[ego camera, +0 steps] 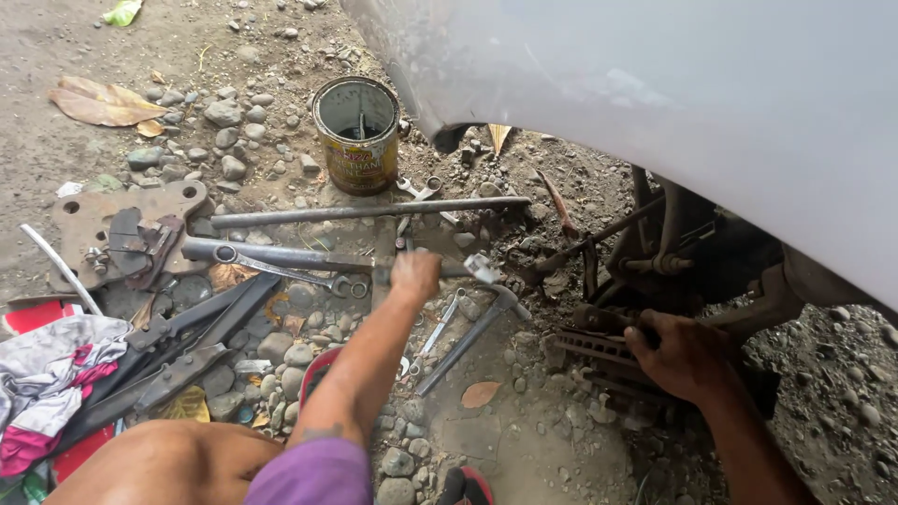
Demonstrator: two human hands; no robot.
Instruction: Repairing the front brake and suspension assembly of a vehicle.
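Left hand [415, 274] grip clenched on a long metal bar [281, 254] over gravel, right hand [680, 355] grip grasping the brake assembly [599, 351] under the white car body [655, 84]

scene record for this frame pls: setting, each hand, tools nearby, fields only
setting: gravel ground beside a white car body, wheel arch open, no wheel seen
left hand: closed on a tool among the spanners on the ground; which tool, cannot tell
right hand: resting on a ribbed metal part under the arch; grip unclear
near left hand: hammer, long steel bar, open-ended spanner
farther back: rusty tin can, open, upright
far left: rusty metal plate, crumpled cloth
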